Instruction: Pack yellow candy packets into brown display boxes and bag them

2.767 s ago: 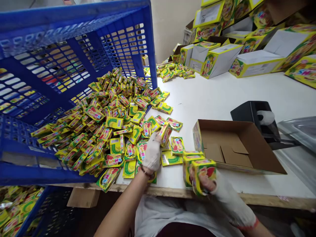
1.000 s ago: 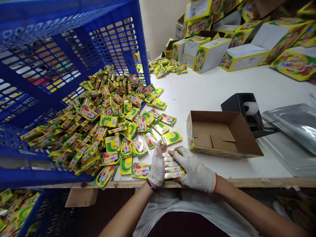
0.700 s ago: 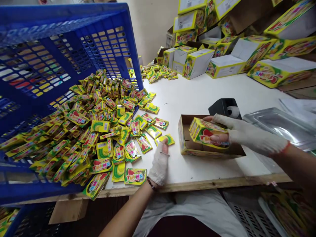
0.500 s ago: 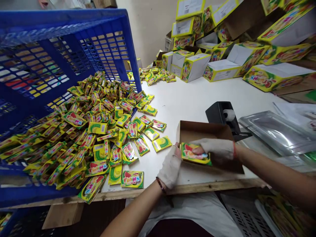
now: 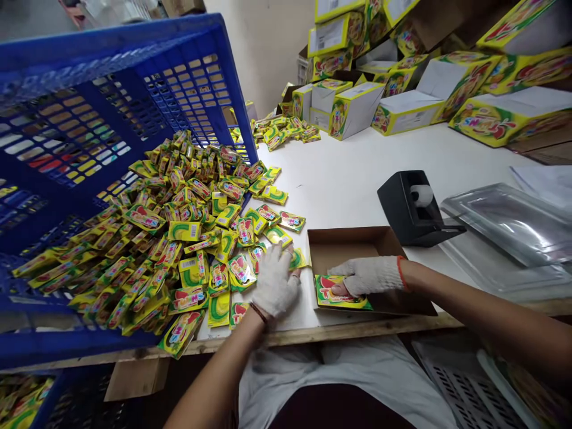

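Observation:
My left hand [image 5: 274, 283], in a white glove with bare fingertips, is over the loose packs at the pile's right edge. Its fingers are spread, slightly blurred, with the fingertips close to a yellow pack [image 5: 298, 258]. My right hand [image 5: 375, 275], gloved too, reaches into an open brown cardboard box [image 5: 353, 235] at the table's front. Its thumb presses on a small yellow-green candy pack [image 5: 328, 295] lettered "TWINS", at the box's left end; the fingers behind it are partly hidden. Many similar packs [image 5: 187, 229] spill from a tipped blue crate [image 5: 232, 83].
A black tape dispenser [image 5: 404, 208] stands just behind the box. Clear plastic trays or lids [image 5: 504, 229] lie on the right. Printed yellow boxes [image 5: 411, 113] are stacked at the back, beside another heap of packs [image 5: 286, 131]. The white table [image 5: 330, 179] has a wooden front edge.
My left hand has left the box and moved left onto the loose packs. My right hand still holds the pack, now lower at the box's left end. The view has shifted slightly.

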### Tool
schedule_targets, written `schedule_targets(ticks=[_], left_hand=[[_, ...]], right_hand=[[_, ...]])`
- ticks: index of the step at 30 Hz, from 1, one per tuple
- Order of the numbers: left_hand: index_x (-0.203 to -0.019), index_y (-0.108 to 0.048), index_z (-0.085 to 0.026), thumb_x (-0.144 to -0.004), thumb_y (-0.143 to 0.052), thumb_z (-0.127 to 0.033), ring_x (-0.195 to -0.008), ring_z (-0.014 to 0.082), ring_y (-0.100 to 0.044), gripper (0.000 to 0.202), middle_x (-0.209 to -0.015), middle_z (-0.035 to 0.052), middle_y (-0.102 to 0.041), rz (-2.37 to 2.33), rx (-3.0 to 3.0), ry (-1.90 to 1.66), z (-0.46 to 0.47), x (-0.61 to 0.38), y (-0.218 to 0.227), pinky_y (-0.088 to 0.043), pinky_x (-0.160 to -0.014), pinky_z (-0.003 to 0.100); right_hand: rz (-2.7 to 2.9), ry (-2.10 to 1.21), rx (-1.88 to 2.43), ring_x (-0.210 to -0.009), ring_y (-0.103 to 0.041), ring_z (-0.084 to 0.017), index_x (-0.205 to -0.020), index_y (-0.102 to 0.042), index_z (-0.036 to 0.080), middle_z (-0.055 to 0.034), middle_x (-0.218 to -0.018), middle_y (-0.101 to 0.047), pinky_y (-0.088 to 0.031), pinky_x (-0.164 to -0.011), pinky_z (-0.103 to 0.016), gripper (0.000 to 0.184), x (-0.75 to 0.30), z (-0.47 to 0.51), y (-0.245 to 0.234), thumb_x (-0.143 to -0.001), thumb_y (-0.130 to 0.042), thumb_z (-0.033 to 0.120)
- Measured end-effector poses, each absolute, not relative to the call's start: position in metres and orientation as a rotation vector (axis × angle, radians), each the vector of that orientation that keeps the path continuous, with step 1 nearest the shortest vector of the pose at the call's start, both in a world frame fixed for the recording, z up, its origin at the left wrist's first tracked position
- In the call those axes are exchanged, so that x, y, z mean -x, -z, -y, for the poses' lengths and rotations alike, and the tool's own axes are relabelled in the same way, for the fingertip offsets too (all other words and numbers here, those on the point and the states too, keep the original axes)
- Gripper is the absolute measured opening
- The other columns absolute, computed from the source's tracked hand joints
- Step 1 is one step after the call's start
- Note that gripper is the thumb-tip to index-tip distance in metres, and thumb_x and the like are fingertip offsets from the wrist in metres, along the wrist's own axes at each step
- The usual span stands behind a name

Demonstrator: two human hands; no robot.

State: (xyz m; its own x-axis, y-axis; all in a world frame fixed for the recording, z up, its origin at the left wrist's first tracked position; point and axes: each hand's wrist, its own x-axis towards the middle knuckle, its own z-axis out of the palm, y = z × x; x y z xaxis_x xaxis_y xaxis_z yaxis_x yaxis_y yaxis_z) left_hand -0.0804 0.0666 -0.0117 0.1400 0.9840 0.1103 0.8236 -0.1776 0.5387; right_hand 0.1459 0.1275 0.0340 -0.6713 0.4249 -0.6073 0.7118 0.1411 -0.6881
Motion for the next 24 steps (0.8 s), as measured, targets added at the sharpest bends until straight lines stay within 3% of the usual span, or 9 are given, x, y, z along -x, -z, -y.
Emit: schedule_targets(ticks=[3, 5, 8, 11, 14, 17, 20, 24], left_hand=[[-0.132, -0.056, -0.015, -0.072, -0.073, -0.02, -0.127, 0.0387, -0.051, 0.063, -0.128, 0.0181, -0.062, -1.87, -2.262, -0.336, -0.082, 0.103, 0.008, -0.025, -0.114, 0.065], [-0.129, -0.058, -0.014, -0.074, -0.072, -0.02, -0.118, 0.0359, -0.057, 0.056, -0.119, 0.0167, -0.066, -1.89, -2.263, -0.312, -0.082, 0.114, 0.009, -0.032, -0.111, 0.062], [-0.131, -0.056, -0.015, -0.083, -0.065, -0.029, -0.116, 0.0315, -0.058, 0.052, -0.122, 0.0156, -0.065, -1.882, -1.998, -0.683, -0.072, 0.118, 0.006, -0.042, -0.105, 0.052], [-0.134, -0.054, -0.018, -0.09, -0.058, -0.042, -0.116, 0.0252, -0.06, 0.05, -0.129, 0.0112, -0.064, -1.462, -1.484, -1.133, -0.062, 0.104, -0.013, -0.047, -0.103, 0.041], [-0.128, -0.06, -0.017, -0.091, -0.057, -0.056, -0.107, 0.0249, -0.064, 0.054, -0.121, 0.0097, -0.069, -0.976, -1.286, -1.102, -0.057, 0.072, -0.044, -0.052, -0.094, 0.036], [-0.12, -0.066, -0.016, -0.095, -0.045, -0.063, -0.103, 0.0268, -0.065, 0.057, -0.112, 0.0097, -0.071, -0.95, -1.381, -1.006, -0.053, 0.042, -0.063, -0.054, -0.091, 0.038], [-0.119, -0.067, -0.017, -0.101, -0.033, -0.056, -0.116, 0.0294, -0.061, 0.055, -0.121, 0.0127, -0.069, -1.116, -1.788, -1.001, -0.046, 0.028, -0.058, -0.047, -0.104, 0.044], [-0.132, -0.058, -0.017, -0.096, -0.05, -0.041, -0.128, 0.0327, -0.052, 0.044, -0.135, 0.015, -0.061, -1.056, -2.515, -0.571, -0.03, 0.026, -0.032, -0.035, -0.115, 0.056]], right_hand=[[-2.273, 1.443, -1.139, -0.098, -0.069, -0.03, -0.118, -0.073, 0.017, -0.0109, -0.109, -0.075, -0.055, -0.084, -0.039, 0.065, -0.15, -0.131, -0.032, -0.076, -0.061, 0.066], [-2.378, 1.379, -1.176, -0.104, -0.068, -0.033, -0.121, -0.072, 0.018, -0.0119, -0.113, -0.074, -0.055, -0.088, -0.043, 0.065, -0.156, -0.134, -0.034, -0.077, -0.059, 0.065], [-2.473, 1.349, -1.315, -0.109, -0.066, -0.035, -0.118, -0.073, 0.019, -0.012, -0.114, -0.074, -0.052, -0.096, -0.048, 0.059, -0.166, -0.14, -0.046, -0.083, -0.053, 0.061], [-2.566, 1.404, -1.577, -0.115, -0.062, -0.033, -0.121, -0.069, 0.02, -0.0109, -0.121, -0.071, -0.048, -0.101, -0.046, 0.053, -0.166, -0.14, -0.066, -0.083, -0.056, 0.055], [-2.679, 1.674, -1.47, -0.114, -0.061, -0.029, -0.122, -0.066, 0.018, -0.0089, -0.12, -0.07, -0.048, -0.1, -0.043, 0.057, -0.156, -0.133, -0.087, -0.081, -0.061, 0.056], [-2.708, 1.905, -1.307, -0.106, -0.062, -0.025, -0.114, -0.068, 0.016, -0.0069, -0.109, -0.071, -0.05, -0.094, -0.039, 0.057, -0.157, -0.129, -0.105, -0.08, -0.06, 0.061], [-2.664, 1.754, -1.323, -0.096, -0.064, -0.023, -0.107, -0.068, 0.017, -0.0054, -0.102, -0.071, -0.052, -0.084, -0.034, 0.049, -0.18, -0.135, -0.121, -0.079, -0.063, 0.056], [-2.317, 1.406, -1.334, -0.07, -0.062, -0.019, -0.09, -0.07, 0.019, -0.002, -0.078, -0.07, -0.05, -0.064, -0.031, 0.029, -0.213, -0.152, -0.117, -0.072, -0.069, 0.043]])
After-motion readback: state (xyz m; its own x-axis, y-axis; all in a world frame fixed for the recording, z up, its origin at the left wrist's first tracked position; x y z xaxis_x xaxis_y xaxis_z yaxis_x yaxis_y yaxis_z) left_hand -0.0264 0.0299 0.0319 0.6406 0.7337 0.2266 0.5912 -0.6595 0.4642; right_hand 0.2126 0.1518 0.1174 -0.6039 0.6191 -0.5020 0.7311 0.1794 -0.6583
